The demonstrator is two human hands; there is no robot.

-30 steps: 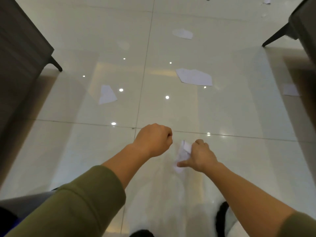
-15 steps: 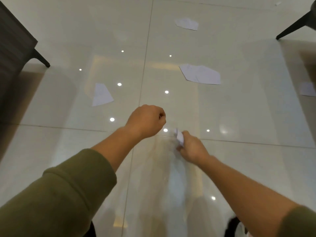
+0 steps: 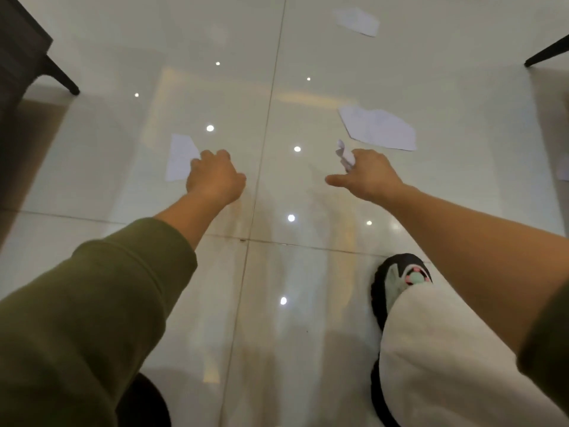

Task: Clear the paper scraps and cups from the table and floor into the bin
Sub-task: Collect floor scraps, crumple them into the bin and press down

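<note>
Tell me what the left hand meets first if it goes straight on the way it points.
Likely the flat paper scrap on the floor: the left hand overlaps its right edge, though the hand's height above it is unclear.

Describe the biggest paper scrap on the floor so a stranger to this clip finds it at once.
Follow the tile seam up the floor; right of it, just beyond the right hand, lies the large scrap. It is white, many-cornered and flat, unlike the crumpled scrap in that hand, and bigger than the far scrap near the top edge and the narrow scrap left of the seam.
</note>
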